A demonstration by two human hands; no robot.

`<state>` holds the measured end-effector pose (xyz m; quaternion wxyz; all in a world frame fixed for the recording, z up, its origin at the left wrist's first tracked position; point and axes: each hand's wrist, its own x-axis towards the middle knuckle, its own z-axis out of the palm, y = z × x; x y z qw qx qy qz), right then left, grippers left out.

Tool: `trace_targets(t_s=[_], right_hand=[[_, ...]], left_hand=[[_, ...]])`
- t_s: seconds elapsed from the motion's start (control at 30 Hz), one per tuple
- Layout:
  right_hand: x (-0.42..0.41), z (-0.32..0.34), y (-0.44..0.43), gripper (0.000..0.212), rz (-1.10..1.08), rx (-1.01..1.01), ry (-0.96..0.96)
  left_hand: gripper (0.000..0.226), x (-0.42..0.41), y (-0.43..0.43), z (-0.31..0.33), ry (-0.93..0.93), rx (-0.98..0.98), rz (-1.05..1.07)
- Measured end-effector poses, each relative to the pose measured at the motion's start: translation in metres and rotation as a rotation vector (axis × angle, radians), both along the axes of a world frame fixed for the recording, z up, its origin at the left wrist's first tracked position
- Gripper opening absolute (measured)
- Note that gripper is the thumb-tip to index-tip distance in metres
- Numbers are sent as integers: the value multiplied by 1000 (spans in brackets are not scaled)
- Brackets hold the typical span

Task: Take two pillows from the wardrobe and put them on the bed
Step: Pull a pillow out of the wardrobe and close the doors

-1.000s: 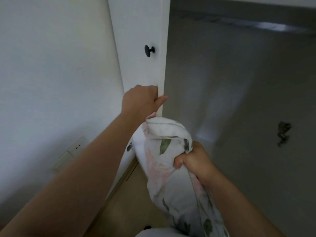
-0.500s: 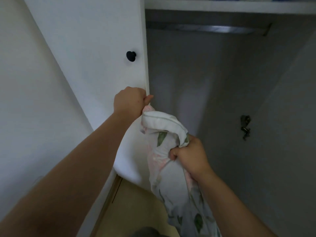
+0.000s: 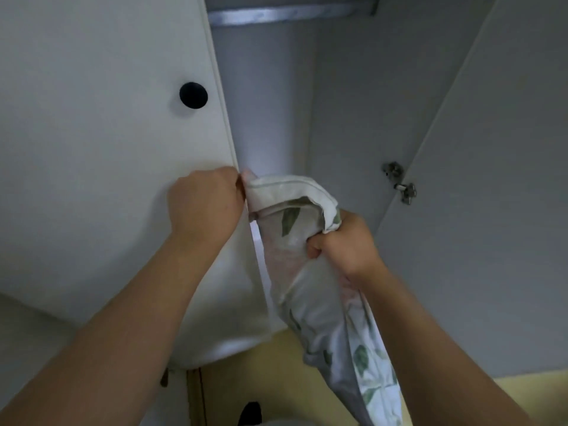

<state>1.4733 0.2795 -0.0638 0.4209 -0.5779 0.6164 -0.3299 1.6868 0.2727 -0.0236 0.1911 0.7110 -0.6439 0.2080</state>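
White fabric printed with green leaves and faint pink marks is the pillow [image 3: 310, 272], which hangs in front of the open wardrobe [image 3: 270, 103]. The right hand [image 3: 344, 241] grips it near its upper end, just right of the door's edge: the fingers [image 3: 313, 249] are curled tight into a fist with the cloth bunched inside, the thumb pressed against the fabric. Above that fist the pillow's top folds over in a hemmed flap, and below it the rest droops down along the right forearm toward the bottom of the view.

At the edge of the white wardrobe door [image 3: 107, 149] is the left hand [image 3: 206, 201], well below the round black knob [image 3: 193, 95]. Its fingers are bent closed around the door's edge, knuckles facing the camera; the fingertips go behind the edge and cannot be seen. The pillow's folded top corner touches this hand right at the door's edge, so the cloth spans the short gap between the two fists.

Right of the door's edge, the wardrobe's interior is grey, with a metal rail [image 3: 289, 15] across the top and a metal hinge [image 3: 399, 182] on the right-hand panel. Yellowish floor [image 3: 276, 379] shows beneath the door's bottom edge.
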Motion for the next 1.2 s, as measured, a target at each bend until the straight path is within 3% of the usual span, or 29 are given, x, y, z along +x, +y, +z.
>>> trace_targets(t_s=[0.4, 0.53, 0.67, 0.77, 1.1, 1.2], right_hand=[[-17, 17, 44, 24, -371, -42, 1], [-37, 21, 71, 24, -453, -61, -47], [-65, 31, 110, 25, -547, -108, -104], [-86, 41, 138, 34, -623, -144, -148], [-145, 51, 255, 41, -1016, -224, -349], [-149, 54, 285, 35, -1107, -233, -342]], left_hand=[[51, 10, -12, -2, -33, 118, -181], [48, -31, -3, 8, 39, 119, -457], [29, -93, 9, 30, 192, 125, -820], [38, -145, 21, 43, 225, 160, -948], [21, -278, 67, 73, 111, -14, -1489], [29, -318, 85, 71, 41, 76, -1593]])
